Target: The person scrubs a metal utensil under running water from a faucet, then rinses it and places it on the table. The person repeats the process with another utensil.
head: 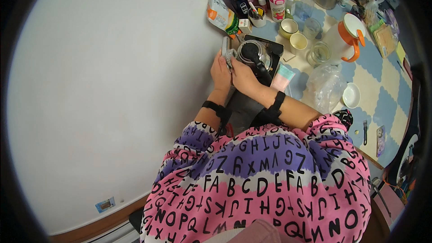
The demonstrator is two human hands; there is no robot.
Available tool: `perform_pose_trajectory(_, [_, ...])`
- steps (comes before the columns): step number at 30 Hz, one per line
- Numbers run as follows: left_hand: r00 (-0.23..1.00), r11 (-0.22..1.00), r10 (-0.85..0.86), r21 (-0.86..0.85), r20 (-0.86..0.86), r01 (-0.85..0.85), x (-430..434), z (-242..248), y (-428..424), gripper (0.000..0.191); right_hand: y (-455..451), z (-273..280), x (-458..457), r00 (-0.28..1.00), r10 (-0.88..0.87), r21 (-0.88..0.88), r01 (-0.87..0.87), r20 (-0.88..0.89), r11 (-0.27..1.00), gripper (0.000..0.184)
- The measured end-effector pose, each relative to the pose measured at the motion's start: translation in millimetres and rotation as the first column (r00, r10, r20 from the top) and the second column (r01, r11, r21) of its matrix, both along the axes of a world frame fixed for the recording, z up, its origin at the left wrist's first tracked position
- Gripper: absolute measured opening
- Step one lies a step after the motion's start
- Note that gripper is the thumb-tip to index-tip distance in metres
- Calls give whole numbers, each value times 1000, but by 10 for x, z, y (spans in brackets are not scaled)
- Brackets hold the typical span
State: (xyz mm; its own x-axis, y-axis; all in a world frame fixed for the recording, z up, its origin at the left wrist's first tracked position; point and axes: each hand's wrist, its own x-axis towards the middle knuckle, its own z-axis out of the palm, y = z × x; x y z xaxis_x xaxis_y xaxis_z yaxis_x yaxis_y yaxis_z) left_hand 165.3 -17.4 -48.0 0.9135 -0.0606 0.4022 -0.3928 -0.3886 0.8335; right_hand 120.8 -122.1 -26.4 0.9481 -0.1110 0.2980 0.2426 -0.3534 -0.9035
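Note:
Both my hands are close together between the white wall (118, 74) and a glass kettle with a black lid and handle (253, 52). My left hand (220, 72) grips a pale, flat-sided object (225, 44) whose kind I cannot tell; its lower part is covered by my fingers. My right hand (243, 77) presses a bunched grey textured cloth or scrubber (230, 55) against it. The kettle stands on a black appliance base (276, 49), just right of my fingers. A pink and mint tube (282, 77) lies right of my right forearm.
Against the wall lean a white and orange pouch (219, 10) and a navy bottle (237, 0). Cups (298, 43), a glass jar (319, 54) and a white-and-orange jug (344, 40) stand to the right. Nearer me are a clear plastic bag (325, 86) and a white bowl (351, 95).

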Motion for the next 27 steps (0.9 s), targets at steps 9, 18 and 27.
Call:
perform_pose_trajectory(9, [992,992,37,127,-121,-22,6,20,78,46,-29,33,343,996,-91,87,90,14,992,44])
perform_pose_trajectory(18, [994,999,-21,29,-109,24,-62,115,20,46,-19,5,271,993,-105,91,100,51,991,47])
perform_pose_trajectory(27, [993,993,-104,44,-62,107,-9,-19,61,43,-14,-840,-455,994,81,-2,-81,-73,997,15])
